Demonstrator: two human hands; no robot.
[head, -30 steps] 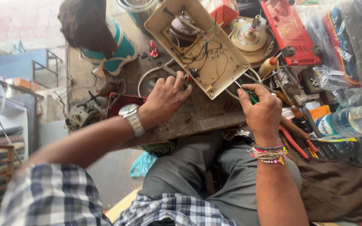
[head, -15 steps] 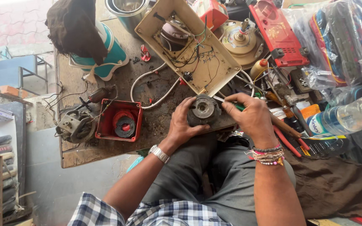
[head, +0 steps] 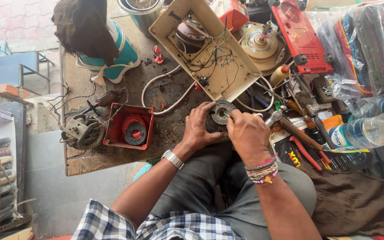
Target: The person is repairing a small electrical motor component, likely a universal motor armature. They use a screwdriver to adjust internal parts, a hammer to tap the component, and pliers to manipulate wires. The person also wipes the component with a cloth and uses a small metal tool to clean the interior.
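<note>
Both hands grip the round motor (head: 221,114) at the counter (head: 112,160) edge — left hand (head: 199,129) steadying, right hand (head: 245,133) working it — casing (head: 205,49) open, reassembly seemingly undone.

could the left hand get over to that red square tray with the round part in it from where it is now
Probably yes. The left hand grips the round motor part, and the red tray sits close on its open side, with only bare workbench and a white cable between.

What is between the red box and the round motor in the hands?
In the head view, a white cable lies on the bare, grimy bench between the red box and the motor.
</note>
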